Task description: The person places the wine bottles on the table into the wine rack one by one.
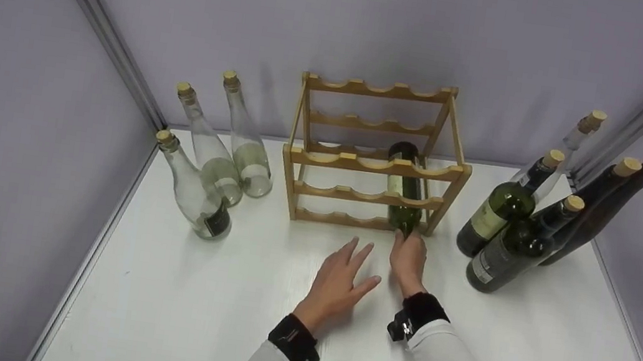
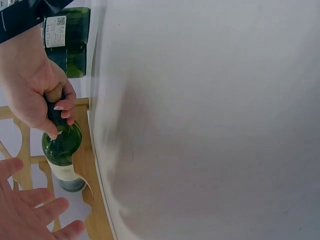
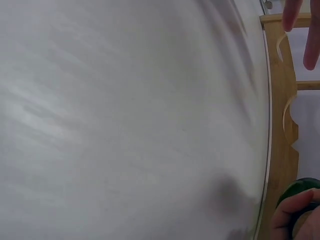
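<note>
A dark green glass wine bottle point(image 1: 403, 217) with a cream label lies in the bottom row of the light-wood scalloped rack point(image 1: 345, 194), at its right end, base to the back. The right hand point(image 1: 409, 259) is clamped round the neck by the tan cork point(image 2: 53, 93); the left hand point(image 1: 338, 283), apart from it, spreads its fingers before the rack, holding nothing. To do this well, the neck should probably stay low and in line with the hollow, so the glass clears the rail above. Whether the bottle is fully seated I cannot tell, so the grip should loosen only once it lies steady. The free hand could brace the rack against sliding on the white table point(image 1: 185, 300).
</note>
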A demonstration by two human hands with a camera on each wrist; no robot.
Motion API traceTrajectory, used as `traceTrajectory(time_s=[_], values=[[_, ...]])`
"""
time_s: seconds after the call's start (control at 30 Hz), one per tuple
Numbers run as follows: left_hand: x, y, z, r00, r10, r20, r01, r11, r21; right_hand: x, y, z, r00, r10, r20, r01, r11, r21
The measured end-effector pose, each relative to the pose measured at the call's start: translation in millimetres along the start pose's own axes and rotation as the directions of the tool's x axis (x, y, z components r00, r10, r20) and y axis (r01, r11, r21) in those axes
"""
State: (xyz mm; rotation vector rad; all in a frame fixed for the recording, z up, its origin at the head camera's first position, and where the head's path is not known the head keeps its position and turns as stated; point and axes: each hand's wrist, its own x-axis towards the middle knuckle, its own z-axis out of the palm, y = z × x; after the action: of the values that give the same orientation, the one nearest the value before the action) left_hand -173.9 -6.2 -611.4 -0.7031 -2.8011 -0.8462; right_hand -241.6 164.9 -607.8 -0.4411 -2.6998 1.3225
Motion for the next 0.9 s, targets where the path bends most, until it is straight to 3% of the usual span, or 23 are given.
traceTrajectory(time_s=[0.47,0.9], values=[[2.4,-0.7,-0.1,1.0,-0.022,0.016,0.022,1.0,0.006,9.7,0,4,0.998,-0.012,0.059,0.01,0.999,0.044],[-0.1,-3.1,-0.4,1.0,0.005,-0.003,-0.005,1.0,0.003,15.7,13,5,0.989,-0.074,0.125,0.069,0.997,0.044]])
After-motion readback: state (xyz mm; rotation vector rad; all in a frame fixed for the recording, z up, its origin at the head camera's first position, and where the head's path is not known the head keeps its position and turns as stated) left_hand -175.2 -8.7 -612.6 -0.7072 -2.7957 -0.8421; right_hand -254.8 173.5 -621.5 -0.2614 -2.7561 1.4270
